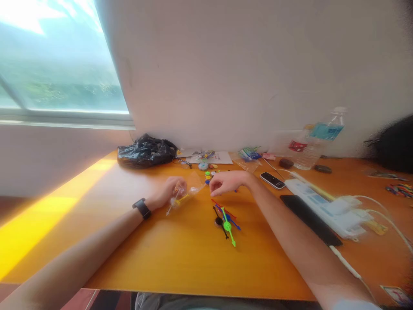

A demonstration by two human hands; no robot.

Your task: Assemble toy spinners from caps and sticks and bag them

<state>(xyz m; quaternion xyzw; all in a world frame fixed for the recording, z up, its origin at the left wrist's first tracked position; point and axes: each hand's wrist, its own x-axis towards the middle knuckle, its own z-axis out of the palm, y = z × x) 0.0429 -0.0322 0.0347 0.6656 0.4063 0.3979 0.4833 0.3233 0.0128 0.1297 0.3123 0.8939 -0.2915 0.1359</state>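
Observation:
My left hand [174, 190], with a black watch on its wrist, is closed around a clear plastic bag [195, 182]. A yellow arrow spinner [181, 200] and a white one [169, 208] show at the bag, under the fingers. My right hand [229, 181] hovers with fingers curled together; anything in them is hidden. Just below it lie arrow spinners: a green one [227, 226], a black one [218, 221], a blue one [235, 223] and a red one [229, 213]. Small coloured round pieces [208, 177] sit behind, between the hands.
A black plastic bag [146, 150] and white paper [222, 157] lie along the wall. At right are a phone [272, 180], a white power strip [322, 206] with cables, a dark flat object [309, 219] and a clear bottle [309, 150].

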